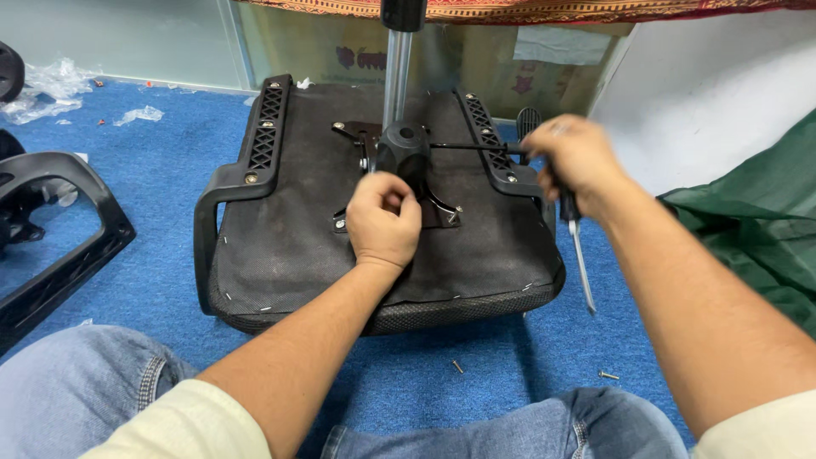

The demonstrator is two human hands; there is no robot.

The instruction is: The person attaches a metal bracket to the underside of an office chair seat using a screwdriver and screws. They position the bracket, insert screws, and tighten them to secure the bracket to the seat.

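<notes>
While the upturned office-chair seat (297,246) lies across the middle of the frame on the blue carpet (161,195), its black mechanism plate (406,157) and chrome gas-lift column (395,76) face up, and the work looks to be at the stage of fixing that mechanism to the seat base. Curled into a loose fist, the left hand (384,219) rests on the front of the plate, steadying it or pinching a fastener I cannot make out. At centre right, the right hand (578,161) is clamped round a screwdriver (580,255), blade pointing down, and also touches the thin black lever (472,147). Two loose screws (609,375) lie on the carpet at lower centre. Bringing blade to screw head would call for turning the tool over. Torn clear plastic wrapping (51,89) sits at upper left; faded purple markings show behind glass at top centre.
</notes>
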